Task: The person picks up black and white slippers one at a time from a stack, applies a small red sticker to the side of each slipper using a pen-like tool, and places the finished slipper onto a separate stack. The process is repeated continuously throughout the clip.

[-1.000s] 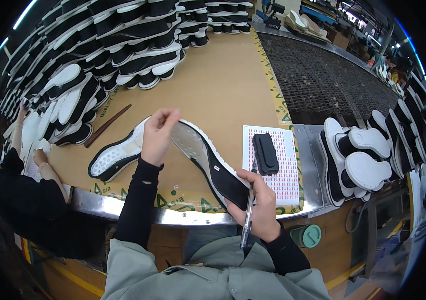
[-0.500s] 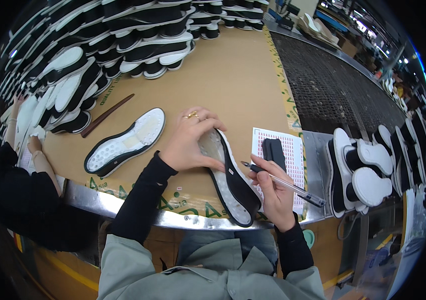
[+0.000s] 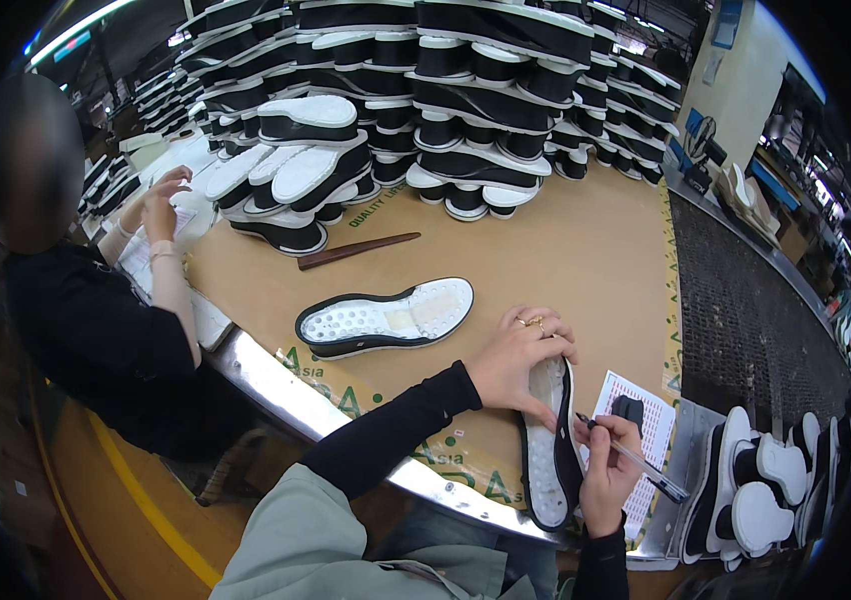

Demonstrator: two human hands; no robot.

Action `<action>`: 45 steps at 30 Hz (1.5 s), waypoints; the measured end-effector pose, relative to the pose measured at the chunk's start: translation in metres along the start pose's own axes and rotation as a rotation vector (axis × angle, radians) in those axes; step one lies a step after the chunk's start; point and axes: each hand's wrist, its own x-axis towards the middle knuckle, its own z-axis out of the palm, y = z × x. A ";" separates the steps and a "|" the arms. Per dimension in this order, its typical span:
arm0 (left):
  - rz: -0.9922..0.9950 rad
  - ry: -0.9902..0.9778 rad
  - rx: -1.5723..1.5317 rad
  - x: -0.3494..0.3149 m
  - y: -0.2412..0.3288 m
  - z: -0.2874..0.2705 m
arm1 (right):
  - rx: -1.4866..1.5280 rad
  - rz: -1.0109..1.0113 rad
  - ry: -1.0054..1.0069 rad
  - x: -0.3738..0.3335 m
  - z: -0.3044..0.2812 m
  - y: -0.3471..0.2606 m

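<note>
My left hand (image 3: 524,365) grips a black and white shoe sole (image 3: 547,475) near its upper end, thumb on the inside and fingers over the outer edge. The sole stands tilted on its side by the table's front edge. In my right hand (image 3: 610,468) is a clear-barrelled pen (image 3: 646,464), its dark tip at the sole's black side wall. Under and beside that hand lies a white sheet of small red-printed labels (image 3: 658,425), with a black object (image 3: 629,409) on it. A second sole (image 3: 386,318) rests to the left, dimpled white inside facing up.
A dark brown tapered stick (image 3: 358,250) lies behind the second sole. Tall stacks of soles (image 3: 496,95) line the back. More soles (image 3: 746,490) stand at right, beside a dark mesh conveyor (image 3: 736,310). At left, a co-worker in black (image 3: 111,320) holds both hands raised over papers.
The view has swung left and up, so the table sits lower and further right. The co-worker's hands are now raised together. Both my hands keep their holds on the sole and the pen.
</note>
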 end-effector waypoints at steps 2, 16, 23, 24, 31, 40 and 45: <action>0.004 -0.004 -0.007 0.001 0.001 0.003 | -0.007 0.000 -0.005 0.000 -0.004 0.001; -0.028 -0.042 0.019 -0.001 0.000 -0.002 | -0.076 -0.023 -0.080 0.010 -0.005 0.003; -0.015 -0.012 -0.008 0.000 -0.002 0.001 | -0.222 -0.071 -0.137 0.011 -0.007 0.000; -0.014 -0.010 -0.006 0.000 -0.002 0.002 | -0.251 -0.086 -0.153 0.011 -0.007 -0.001; -0.019 -0.031 0.005 0.000 -0.002 0.001 | -0.419 -0.279 -0.227 0.035 -0.001 -0.017; -0.020 -0.045 0.029 0.000 -0.002 0.001 | -0.440 -0.158 -0.350 -0.007 -0.043 -0.030; -0.011 -0.039 0.031 0.001 -0.002 0.002 | -0.441 -0.184 -0.338 -0.008 -0.045 -0.028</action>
